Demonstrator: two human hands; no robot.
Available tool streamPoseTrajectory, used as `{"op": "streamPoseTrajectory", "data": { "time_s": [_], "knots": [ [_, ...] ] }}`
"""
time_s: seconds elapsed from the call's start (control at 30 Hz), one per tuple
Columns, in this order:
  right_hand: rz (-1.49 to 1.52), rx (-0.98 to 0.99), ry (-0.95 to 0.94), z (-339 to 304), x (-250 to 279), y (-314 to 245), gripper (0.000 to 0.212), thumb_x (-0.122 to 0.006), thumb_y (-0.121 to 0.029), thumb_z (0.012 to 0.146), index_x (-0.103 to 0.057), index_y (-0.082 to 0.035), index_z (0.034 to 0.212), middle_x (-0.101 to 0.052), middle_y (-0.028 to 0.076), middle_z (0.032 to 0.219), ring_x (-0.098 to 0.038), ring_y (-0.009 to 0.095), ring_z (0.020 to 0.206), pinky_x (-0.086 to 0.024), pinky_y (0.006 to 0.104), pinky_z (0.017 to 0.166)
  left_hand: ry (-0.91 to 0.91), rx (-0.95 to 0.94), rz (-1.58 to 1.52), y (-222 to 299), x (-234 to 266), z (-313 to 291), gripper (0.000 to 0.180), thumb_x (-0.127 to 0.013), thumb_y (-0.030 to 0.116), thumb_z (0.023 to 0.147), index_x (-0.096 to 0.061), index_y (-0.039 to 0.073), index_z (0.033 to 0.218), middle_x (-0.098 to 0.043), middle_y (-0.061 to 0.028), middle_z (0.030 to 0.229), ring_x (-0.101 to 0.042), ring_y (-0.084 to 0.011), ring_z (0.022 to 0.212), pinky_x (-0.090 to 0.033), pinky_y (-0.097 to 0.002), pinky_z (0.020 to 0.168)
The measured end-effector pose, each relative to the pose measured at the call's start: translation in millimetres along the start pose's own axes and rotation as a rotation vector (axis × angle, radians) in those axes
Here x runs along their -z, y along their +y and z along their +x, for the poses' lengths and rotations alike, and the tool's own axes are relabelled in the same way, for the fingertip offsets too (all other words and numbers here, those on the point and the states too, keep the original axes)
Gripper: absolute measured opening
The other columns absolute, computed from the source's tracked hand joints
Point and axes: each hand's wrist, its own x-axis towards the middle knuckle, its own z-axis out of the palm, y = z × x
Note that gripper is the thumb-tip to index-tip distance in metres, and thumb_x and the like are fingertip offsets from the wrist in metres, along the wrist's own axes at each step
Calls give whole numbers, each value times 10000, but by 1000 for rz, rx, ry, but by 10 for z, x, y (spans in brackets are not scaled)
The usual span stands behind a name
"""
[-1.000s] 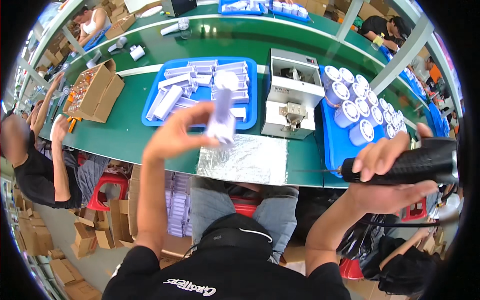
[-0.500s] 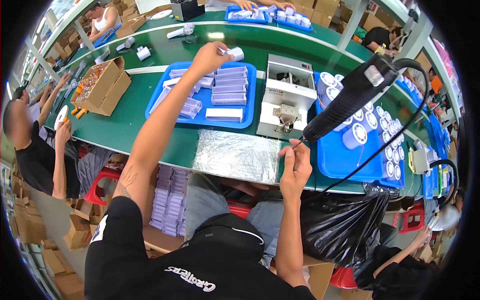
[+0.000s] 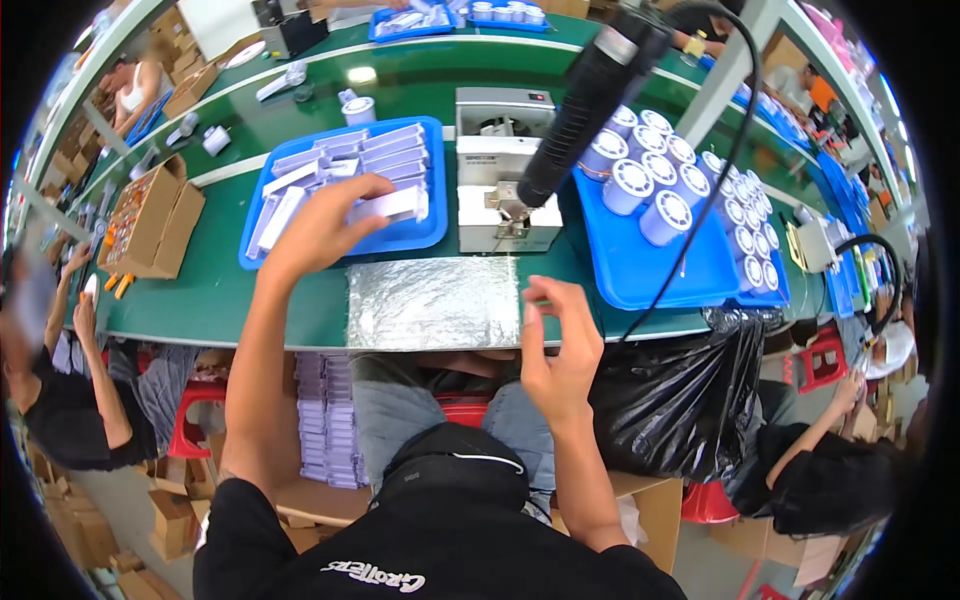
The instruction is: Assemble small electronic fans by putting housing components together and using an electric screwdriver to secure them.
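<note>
- Lying below the bench (image 3: 215, 318), left of the jeans (image 3: 395, 400), are stacks of lilac parts (image 3: 330, 420); a black bag (image 3: 670, 410) spreads on the right.
- The right hand (image 3: 562, 355) hovers by the bench's near edge, half open, thumb and fingers apart and loosely curled, with nothing seen in its grip.
- Just left of it, a silvery sheet (image 3: 430, 305) lies flat along the edge.
- Beyond the sheet, the left hand (image 3: 318, 228) is partly open over the left tray (image 3: 425, 235), thumb and fingers about the left end of a long lilac part (image 3: 402, 206); I cannot tell how firmly they grip.
- That part is at the tray's near right, in front of a row of similar pieces (image 3: 395, 150).
- Between the trays stands a machine (image 3: 480, 160); a black driver (image 3: 590, 115) slants down before it, tip near its metal fitting (image 3: 507, 205).
- The right tray (image 3: 650, 285) bears upright lilac cups (image 3: 628, 190).
- Far left, a carton (image 3: 180, 215) holds small orange items (image 3: 130, 222).
- Past the left tray, a lone cup (image 3: 358, 110) stands on the green surface.
- Farthest, filled blue trays (image 3: 410, 37) line the other side.
</note>
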Motion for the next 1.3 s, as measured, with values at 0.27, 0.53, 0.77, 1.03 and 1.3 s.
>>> {"op": "streamPoseTrajectory", "data": {
  "time_s": [0.27, 0.53, 0.77, 1.03, 1.3],
  "knots": [
    [135, -17, -127, 199, -157, -272, 411, -693, -167, 1022, -589, -21, 1392, -653, 180, 1219, -693, 319, 977, -568, 401, 827, 90, -93, -674, 856, -255, -457, 554, -840, 42, 843, -632, -12, 1353, -721, -152, 1206, -714, -265, 1086, -576, -367, 933],
    [428, -208, -61, -71, -81, -399, 352, -509, -274, 1150, -656, 27, 1259, -655, 58, 758, -618, 119, 645, -524, 262, 619, 499, 155, -1404, 1184, -1300, -759, 534, -733, 222, 1017, -539, -48, 1436, -657, -259, 1399, -649, -334, 1314, -551, -423, 1078],
    [-547, -359, 454, 533, 1388, 367, 209, -744, -191, 999, -744, 2, 1080, -688, 120, 968, -664, 204, 876, -524, 340, 763, 410, 300, -1325, 783, -1223, -675, 477, -555, 257, 1133, -487, -23, 1513, -712, -217, 1294, -708, -273, 1196, -582, -379, 1001],
    [-595, -288, 414, 573, 1543, 807, 114, -737, -90, 954, -706, 16, 979, -682, 181, 1004, -685, 375, 957, -538, 461, 885, 358, 323, -1315, 738, -1404, -694, 496, -629, 239, 1097, -497, -22, 1498, -701, -183, 1288, -706, -255, 1176, -555, -380, 1020],
    [-258, 92, 857, 829, 1455, 644, 114, -619, -73, 1068, -597, -7, 978, -768, 143, 913, -714, 209, 819, -611, 371, 844, 477, 349, -1417, 639, -1465, -613, 517, -662, 191, 1079, -477, -44, 1502, -692, -190, 1289, -711, -275, 1188, -576, -431, 1042]
  ]
}}
